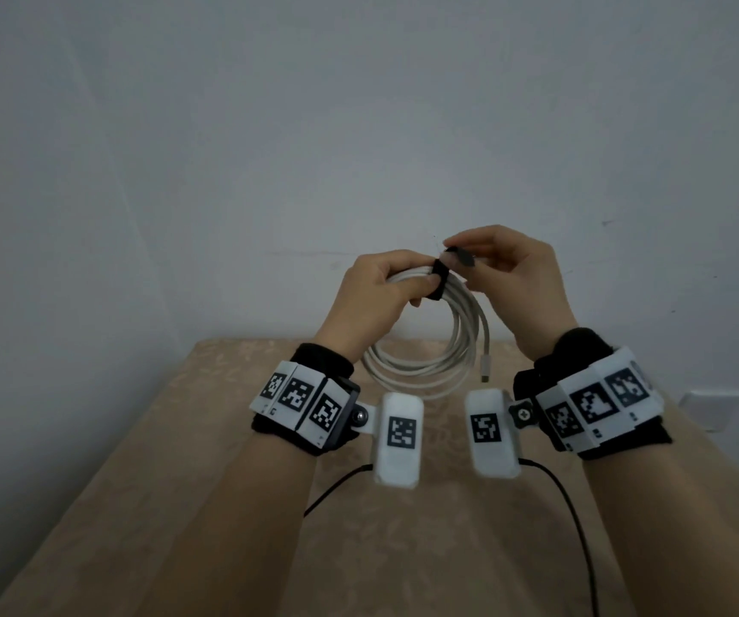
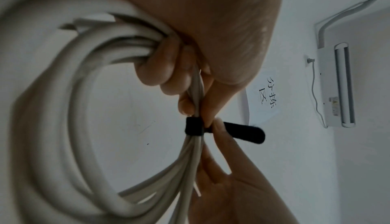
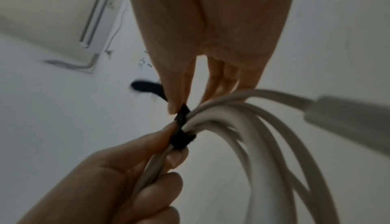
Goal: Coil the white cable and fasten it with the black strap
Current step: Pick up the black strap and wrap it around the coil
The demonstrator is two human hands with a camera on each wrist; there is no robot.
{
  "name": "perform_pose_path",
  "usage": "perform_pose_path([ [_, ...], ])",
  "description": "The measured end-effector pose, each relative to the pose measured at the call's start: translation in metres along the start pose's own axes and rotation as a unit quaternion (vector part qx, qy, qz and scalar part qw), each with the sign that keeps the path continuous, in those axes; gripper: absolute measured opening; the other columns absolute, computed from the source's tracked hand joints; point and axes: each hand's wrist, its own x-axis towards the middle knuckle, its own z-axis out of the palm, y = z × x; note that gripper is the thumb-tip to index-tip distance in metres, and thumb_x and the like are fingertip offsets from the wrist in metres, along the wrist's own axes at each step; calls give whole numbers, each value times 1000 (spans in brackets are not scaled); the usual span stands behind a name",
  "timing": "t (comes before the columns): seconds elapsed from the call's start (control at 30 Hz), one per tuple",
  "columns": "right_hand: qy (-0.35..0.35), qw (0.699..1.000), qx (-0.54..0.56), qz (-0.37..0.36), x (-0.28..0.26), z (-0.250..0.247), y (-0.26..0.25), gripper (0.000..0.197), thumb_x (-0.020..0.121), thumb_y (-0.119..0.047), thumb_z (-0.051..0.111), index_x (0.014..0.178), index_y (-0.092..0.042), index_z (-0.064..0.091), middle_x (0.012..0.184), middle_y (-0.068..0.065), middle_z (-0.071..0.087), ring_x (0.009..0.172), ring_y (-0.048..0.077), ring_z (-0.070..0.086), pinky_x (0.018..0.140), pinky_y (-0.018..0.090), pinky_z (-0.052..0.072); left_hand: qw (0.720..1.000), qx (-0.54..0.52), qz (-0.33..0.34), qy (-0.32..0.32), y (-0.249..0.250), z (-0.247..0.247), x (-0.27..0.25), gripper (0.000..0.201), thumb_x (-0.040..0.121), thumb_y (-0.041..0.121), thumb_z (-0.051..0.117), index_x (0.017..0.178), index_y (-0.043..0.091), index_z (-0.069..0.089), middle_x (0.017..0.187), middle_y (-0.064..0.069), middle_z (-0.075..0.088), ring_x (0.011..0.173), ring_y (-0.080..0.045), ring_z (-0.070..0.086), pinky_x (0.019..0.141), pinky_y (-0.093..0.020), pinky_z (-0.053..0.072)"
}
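The white cable [image 1: 430, 354] hangs as a coil of several loops above the table, its plug [image 1: 485, 369] dangling on the right. My left hand [image 1: 421, 289] grips the top of the coil, thumb against the black strap [image 1: 440, 278] that is wrapped round the bundle. My right hand [image 1: 452, 251] pinches the strap's free tail just above the wrap. In the left wrist view the strap [image 2: 194, 128] girds the strands and its tail [image 2: 242, 132] sticks out sideways. In the right wrist view my right fingertips [image 3: 176, 107] pinch the strap [image 3: 181, 139] beside the cable [image 3: 242, 135].
A beige cloth-covered table [image 1: 180, 483] lies below my hands, against a pale wall. Black leads [image 1: 572, 505] trail from the wrist cameras. A wall socket [image 1: 710, 407] sits at the right. An air conditioner [image 2: 337, 85] and a paper sign [image 2: 268, 94] hang on the wall.
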Motion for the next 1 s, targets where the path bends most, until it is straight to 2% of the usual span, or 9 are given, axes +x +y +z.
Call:
perform_pose_path([
  [0.07, 27, 999, -19, -25, 1, -1, -1, 5, 79, -17, 75, 79, -22, 73, 79, -2, 73, 77, 17, 68, 71, 32, 55, 1000, -2, -17, 5, 0, 0, 0, 17, 89, 6, 61, 102, 7, 72, 52, 12, 57, 35, 1, 40, 38, -8, 27],
  [0.13, 37, 999, -14, -36, 1, 0, -2, 6, 80, -14, 74, 77, -19, 72, 74, -1, 72, 69, 14, 67, 67, 28, 55, 999, -6, -36, 3, 0, 1, 0, 17, 88, 10, 63, 101, 11, 73, 57, 4, 54, 35, -2, 35, 37, -13, 25],
  [0.27, 64, 997, 14, -41, -1, 4, -3, 7, 81, -9, 72, 80, -16, 72, 75, 1, 72, 68, 15, 69, 71, 31, 57, 998, -8, -66, -11, 1, 0, 1, 19, 88, 13, 63, 104, 15, 73, 60, 1, 51, 36, -4, 30, 37, -16, 22],
  [0.37, 61, 996, -17, -67, -4, 7, -3, 7, 81, -9, 72, 80, -17, 71, 78, 1, 72, 68, 12, 68, 72, 29, 57, 996, 4, -84, -10, -1, -1, 2, 19, 88, 12, 63, 102, 16, 74, 58, 1, 50, 35, -5, 29, 36, -17, 21],
  [0.47, 55, 991, -63, -106, -6, 11, -3, 13, 81, -11, 73, 78, -23, 70, 79, -7, 68, 70, 7, 66, 72, 23, 54, 994, -10, -109, -4, -3, -2, 2, 18, 88, 11, 62, 101, 12, 74, 59, 0, 48, 36, -6, 26, 37, -17, 19],
  [0.6, 19, 981, -114, -155, -8, 17, 2, 4, 81, -12, 73, 83, -15, 74, 79, -8, 61, 73, 2, 61, 69, 11, 50, 989, -48, -140, 19, -7, -4, 3, 16, 88, 10, 62, 97, 1, 72, 60, -1, 47, 37, -7, 24, 37, -17, 16],
  [0.8, -19, 963, -142, -226, -9, 17, 8, 5, 80, -8, 74, 84, -5, 74, 81, 2, 68, 76, 9, 65, 73, 19, 55, 983, -85, -158, 45, -6, -7, 4, 11, 89, 6, 57, 86, 1, 67, 59, -3, 46, 35, -6, 22, 36, -16, 15],
  [0.9, -31, 951, -157, -263, -9, 18, 10, 6, 77, -3, 74, 83, -4, 75, 83, 6, 69, 78, 11, 63, 72, 16, 52, 978, -109, -171, 44, -5, -9, 4, 9, 88, 4, 57, 86, 1, 65, 60, -2, 44, 36, -6, 21, 36, -15, 14],
  [1.0, -26, 935, -185, -301, -8, 20, 10, 5, 75, -1, 74, 80, -3, 76, 84, 9, 68, 77, 11, 61, 69, 18, 50, 974, -134, -178, 33, -4, -9, 3, 7, 88, 4, 58, 86, 1, 64, 62, -3, 41, 37, -6, 20, 35, -15, 13],
])
